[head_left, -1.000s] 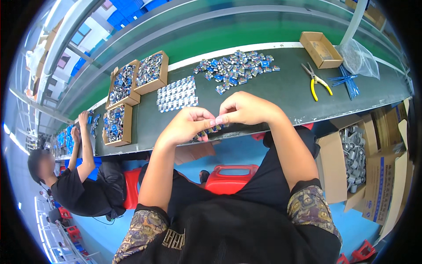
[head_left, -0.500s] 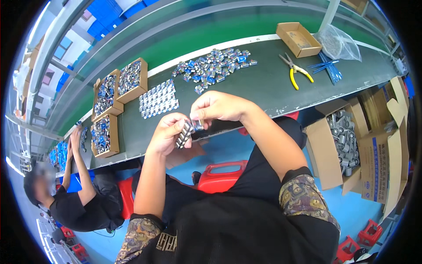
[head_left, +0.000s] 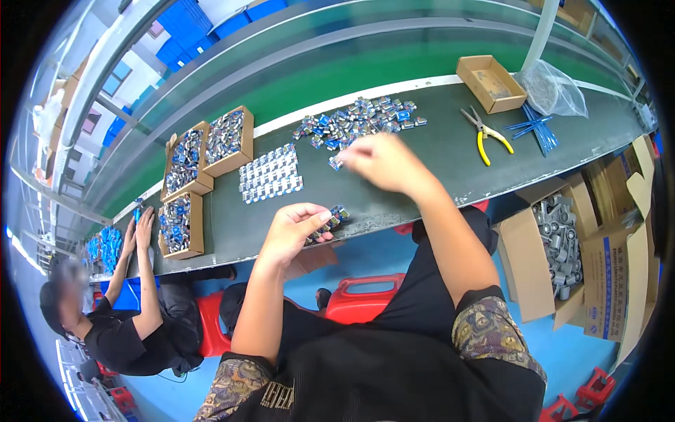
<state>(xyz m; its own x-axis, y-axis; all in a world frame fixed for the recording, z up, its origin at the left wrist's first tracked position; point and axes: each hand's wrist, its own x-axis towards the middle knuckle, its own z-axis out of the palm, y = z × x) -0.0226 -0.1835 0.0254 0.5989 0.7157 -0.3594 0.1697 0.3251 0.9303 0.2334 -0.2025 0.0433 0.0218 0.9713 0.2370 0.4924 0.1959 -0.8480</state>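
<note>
My left hand (head_left: pixel 294 231) is closed around a short stack of small blue-and-silver parts (head_left: pixel 338 217), held at the bench's near edge. My right hand (head_left: pixel 385 163) reaches over the bench, fingertips at a single loose part (head_left: pixel 335 163) just in front of the pile. Motion blurs those fingers, and whether they grip the part cannot be made out. The loose pile (head_left: pixel 362 116) of the same parts lies beyond that hand. To its left, a block of parts in neat rows (head_left: pixel 271 174) sits flat on the dark bench (head_left: pixel 422 179).
Several cardboard trays full of parts (head_left: pixel 228 137) stand at left, near a co-worker (head_left: pixel 133 316). Yellow-handled pliers (head_left: pixel 485 137), blue strips (head_left: pixel 538 133), an open carton tray (head_left: pixel 492 84) and a clear bag (head_left: pixel 555 91) lie at right. A carton of grey fittings (head_left: pixel 559 243) stands below.
My right hand has left the stack beside my left hand and moved forward to the loose part by the pile. The left hand keeps its stack. The whole view has shifted slightly.
</note>
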